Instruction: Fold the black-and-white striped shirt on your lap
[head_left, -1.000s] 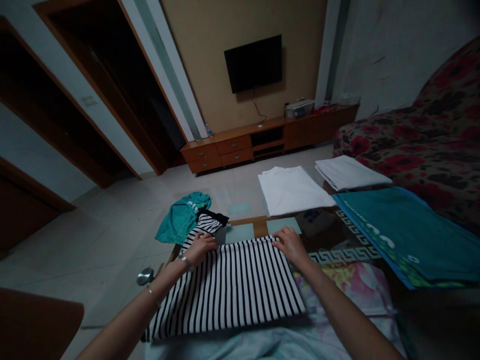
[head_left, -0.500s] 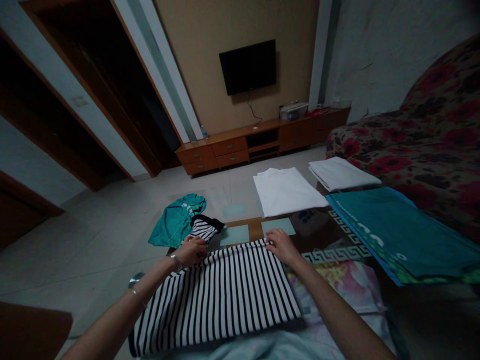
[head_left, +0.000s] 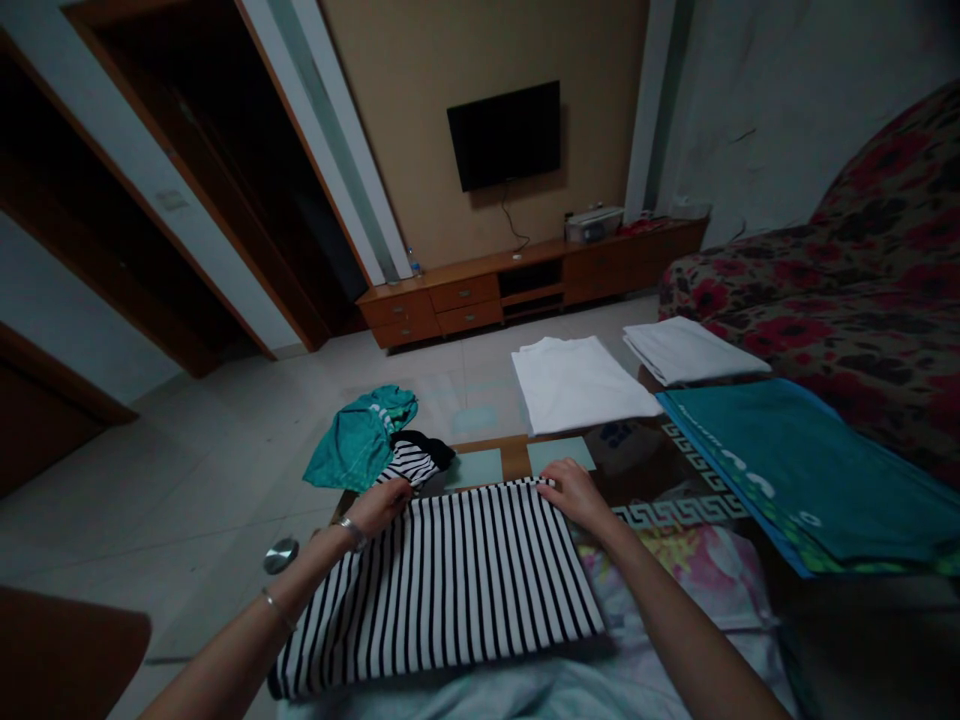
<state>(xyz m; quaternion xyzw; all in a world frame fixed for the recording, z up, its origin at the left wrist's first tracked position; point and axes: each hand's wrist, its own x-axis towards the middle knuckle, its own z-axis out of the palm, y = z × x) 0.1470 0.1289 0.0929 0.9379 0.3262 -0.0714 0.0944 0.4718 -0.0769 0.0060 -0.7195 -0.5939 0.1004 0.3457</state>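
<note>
1. On the near part of the glass table (head_left: 645,462), a striped cloth (head_left: 465,580) lies over a floral cloth (head_left: 701,575); its far edge runs between two hands, and its left part spreads beneath the left forearm.
2. The left hand (head_left: 384,505) is curled nearly closed, gripping that far edge; the right hand (head_left: 576,495) pinches the edge's right corner, thumb and fingers almost together.
3. Beyond the far edge, a strip of bare glass gives open room; patterned glass separates the striped cloth from the folded teal cloth (head_left: 814,475), whose corner is close to the white cloths (head_left: 577,385).
4. Counted: two white cloths; one folded teal cloth; one crumpled teal cloth (head_left: 352,442); one floral cloth; one large striped cloth; one small striped bunch (head_left: 411,458), though whether it joins the large one is unclear; two bracelets (head_left: 352,532) on the left arm.
</note>
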